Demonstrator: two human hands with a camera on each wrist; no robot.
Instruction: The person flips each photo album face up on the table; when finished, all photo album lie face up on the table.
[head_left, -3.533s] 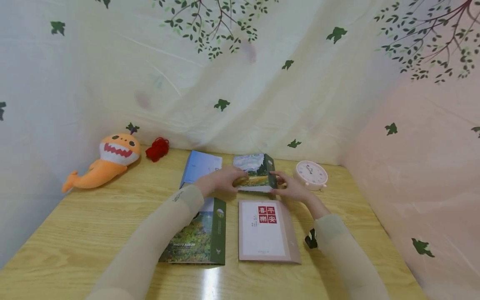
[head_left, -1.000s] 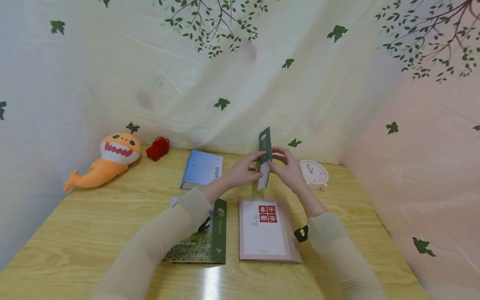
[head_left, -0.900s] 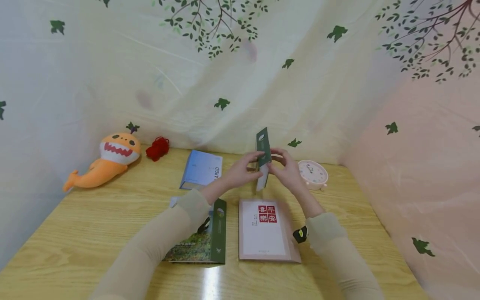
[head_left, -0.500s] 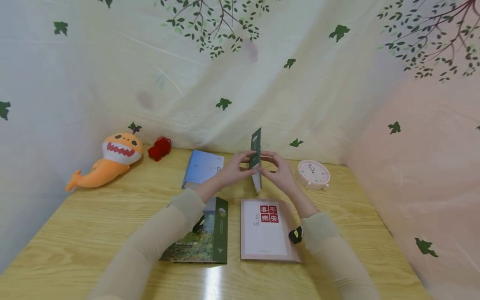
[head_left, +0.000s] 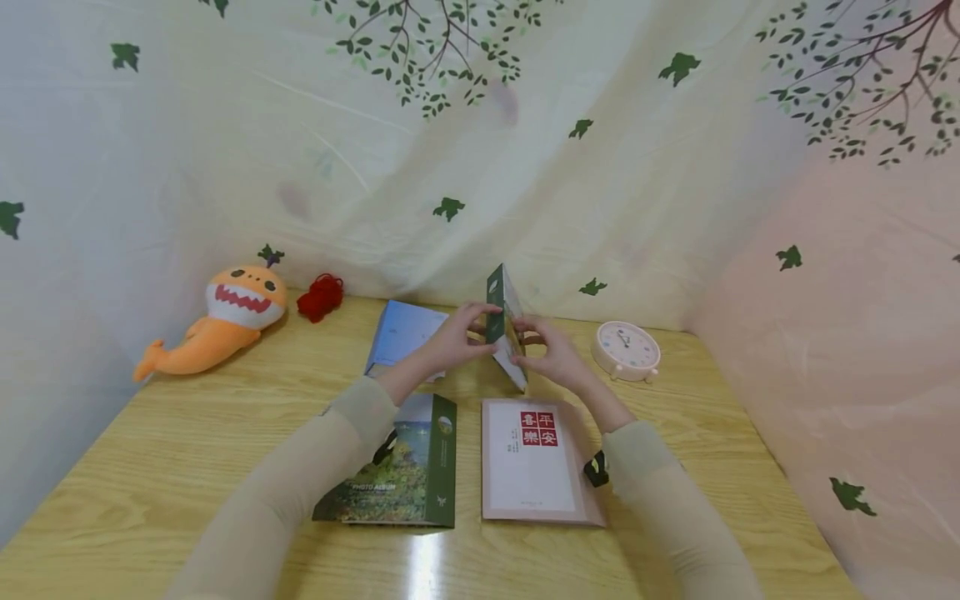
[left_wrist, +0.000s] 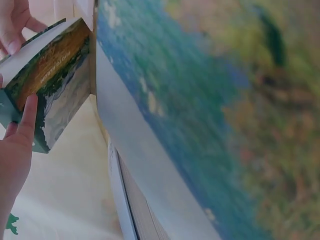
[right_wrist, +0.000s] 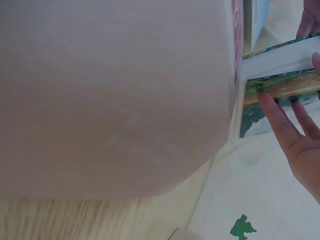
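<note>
A small photo album [head_left: 496,328] with a dark green spine stands on end between my two hands at the back middle of the table. My left hand [head_left: 456,340] grips it from the left, thumb and fingers at the spine side. From the right, my right hand [head_left: 557,354] holds it with fingers on the painted cover. In the left wrist view the album cover [left_wrist: 65,70] shows a landscape painting and upside-down lettering. Left of my left hand lies a thick blue album [head_left: 402,333], partly covered by it.
A larger green-spined photo album [head_left: 390,487] lies under my left forearm. Beside it is a pink album [head_left: 525,475] with red Chinese characters. A pink alarm clock [head_left: 627,350] stands right. An orange plush shark [head_left: 240,304] and red yarn [head_left: 320,297] lie back left, before a cloth backdrop [head_left: 480,167].
The small album was lying tilted low, and has been raised on end by both hands. Over the last second it has shifted left and turned, so its painted cover shows toward the right.
</note>
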